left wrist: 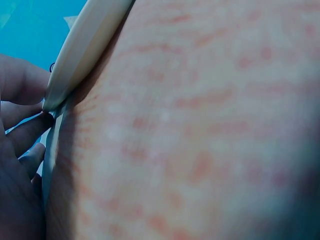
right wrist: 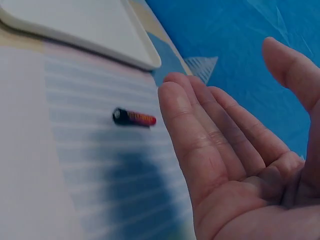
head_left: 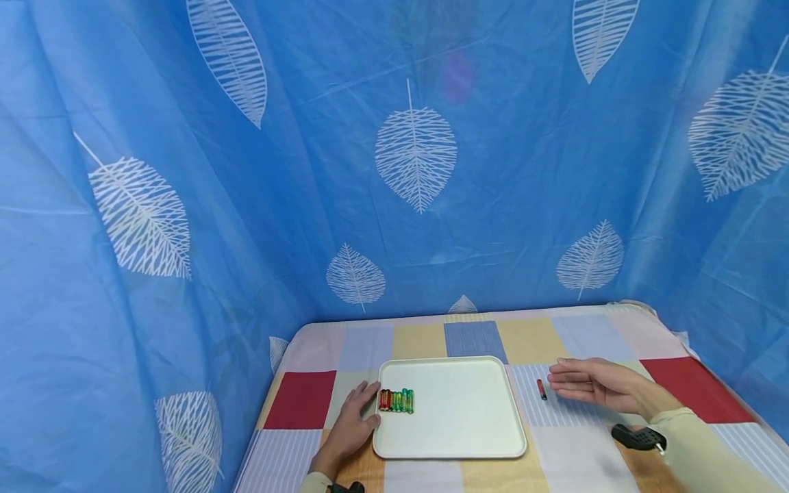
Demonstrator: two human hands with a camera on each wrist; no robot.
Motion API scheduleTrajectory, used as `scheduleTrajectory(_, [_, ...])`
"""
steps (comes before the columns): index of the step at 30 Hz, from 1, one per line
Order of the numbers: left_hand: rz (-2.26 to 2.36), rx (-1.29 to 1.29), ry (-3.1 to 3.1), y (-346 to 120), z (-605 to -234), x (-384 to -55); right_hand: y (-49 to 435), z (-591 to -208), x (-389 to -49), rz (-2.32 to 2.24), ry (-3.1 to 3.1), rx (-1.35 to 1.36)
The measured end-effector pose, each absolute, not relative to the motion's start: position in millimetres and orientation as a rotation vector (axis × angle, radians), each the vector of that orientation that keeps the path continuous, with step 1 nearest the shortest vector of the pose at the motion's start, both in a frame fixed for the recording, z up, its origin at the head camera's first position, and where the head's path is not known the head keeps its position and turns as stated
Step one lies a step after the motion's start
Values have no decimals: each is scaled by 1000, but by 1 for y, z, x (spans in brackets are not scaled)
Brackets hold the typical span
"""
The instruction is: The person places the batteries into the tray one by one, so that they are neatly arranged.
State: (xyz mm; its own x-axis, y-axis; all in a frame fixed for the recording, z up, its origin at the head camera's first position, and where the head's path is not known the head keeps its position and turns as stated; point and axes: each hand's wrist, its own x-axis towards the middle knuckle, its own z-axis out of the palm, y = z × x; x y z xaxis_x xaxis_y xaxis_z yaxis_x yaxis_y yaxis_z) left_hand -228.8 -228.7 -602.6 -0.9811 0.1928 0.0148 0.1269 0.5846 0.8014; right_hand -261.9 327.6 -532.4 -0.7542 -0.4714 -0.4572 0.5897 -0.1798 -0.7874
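Note:
My left hand [head_left: 354,424] rests at the left edge of a white tray [head_left: 459,411], its fingers relaxed and spread along the rim. In the left wrist view the fingertips [left wrist: 30,127] are right at the tray's rim [left wrist: 82,55]. Inside the tray, next to that hand, several red and green batteries [head_left: 396,401] lie side by side in a row. A single red and black battery [head_left: 542,389] lies on the cloth right of the tray. Beside it hovers my right hand [head_left: 598,385], fingers straight and thumb apart, with nothing in the palm.
A patchwork cloth [head_left: 425,476] in checks and stripes covers the table. Blue curtains [head_left: 493,239] with white leaf prints hang behind it and at both sides. A black wrist device [head_left: 638,437] is worn at the right sleeve.

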Motion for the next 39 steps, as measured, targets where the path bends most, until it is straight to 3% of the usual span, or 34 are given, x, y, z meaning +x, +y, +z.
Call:
scheduleTrajectory(18, [1344,258,2744,-227,-602,-228,355,-549,-255,-1979,1459,293])
scheduleTrajectory(39, [1348,231,2747,-226,-601,-226,321,-566,-278,-1892,1642,392])
